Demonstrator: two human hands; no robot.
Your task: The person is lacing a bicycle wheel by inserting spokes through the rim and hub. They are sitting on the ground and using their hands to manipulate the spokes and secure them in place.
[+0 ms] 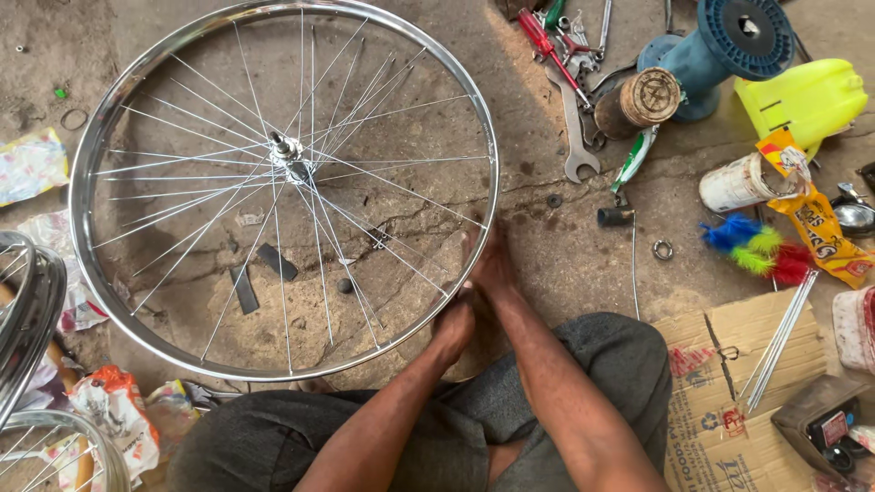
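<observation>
A chrome bicycle wheel rim with thin steel spokes and a central hub lies flat on the concrete floor in front of me. My left hand grips the rim at its lower right edge. My right hand rests just above it on the same stretch of rim, fingers wrapped around the metal near a spoke end. Both forearms reach forward over my grey-trousered knees. What the fingers pinch is hidden by the hands themselves.
Wrenches and a red-handled screwdriver lie at the top. Next to them are a blue spool, a yellow jug, a tin can and a coloured feather duster. Loose spokes rest on flattened cardboard. More rims sit at left.
</observation>
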